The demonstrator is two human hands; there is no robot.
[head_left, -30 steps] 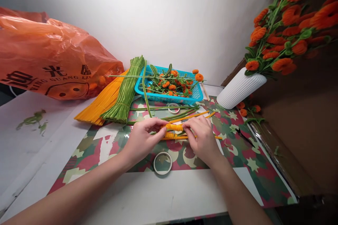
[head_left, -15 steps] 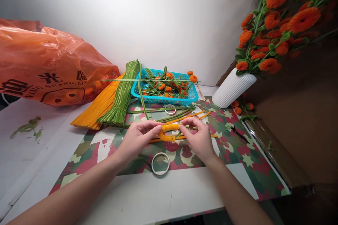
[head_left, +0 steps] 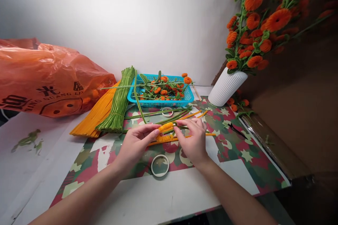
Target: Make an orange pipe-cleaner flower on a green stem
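Between my two hands is a yellow-orange coiled chenille stem, bent into a U that opens to the right. My left hand pinches its left bend between thumb and fingers. At the upper arm's right end, the thumb and fingers of my right hand close on the coil's tip. Straight yellow-orange stems and green stems lie on the table just behind and beneath my hands. A roll of tape rests flat in front of them, and a smaller ring lies farther back.
A blue basket holds green stems and orange flowers. Left of it are a green stem bundle, a yellow-orange bundle and an orange plastic bag. At right stand a white ribbed vase of orange flowers and dark scissors.
The view has turned slightly right and upward. My right hand's fingers have shifted at the coil's end, with the index finger now stretched over it. Both hands keep hold of the coil.
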